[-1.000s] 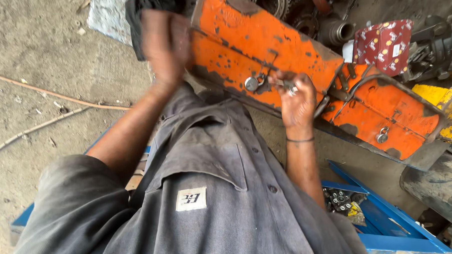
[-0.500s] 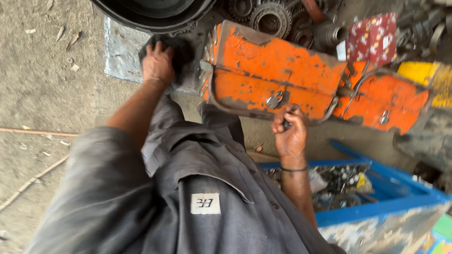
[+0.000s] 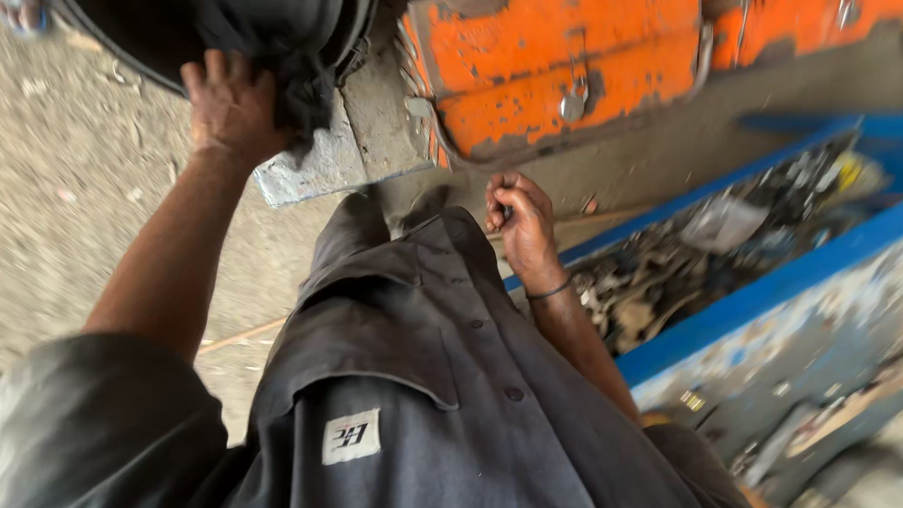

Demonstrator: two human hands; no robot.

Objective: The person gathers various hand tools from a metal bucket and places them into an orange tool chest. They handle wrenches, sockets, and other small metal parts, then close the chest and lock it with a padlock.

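Dark cloth (image 3: 300, 84) bunched under the left hand (image 3: 228, 107) at the black tub's rim (image 3: 349, 32), right hand (image 3: 520, 217) curled around something small, unclear what.

Below me the ground (image 3: 80, 207) is bare, gritty grey concrete in flat daylight. To my right stands a chipped blue metal bin (image 3: 773, 283) heaped with what look like blurred scrap parts, and a dented orange metal case (image 3: 565, 60) lies ahead.

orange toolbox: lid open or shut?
Shut, it seems. The orange toolbox shows its lid seam closed along the front, and a metal latch hangs across it. Whether the latch is locked cannot be told.
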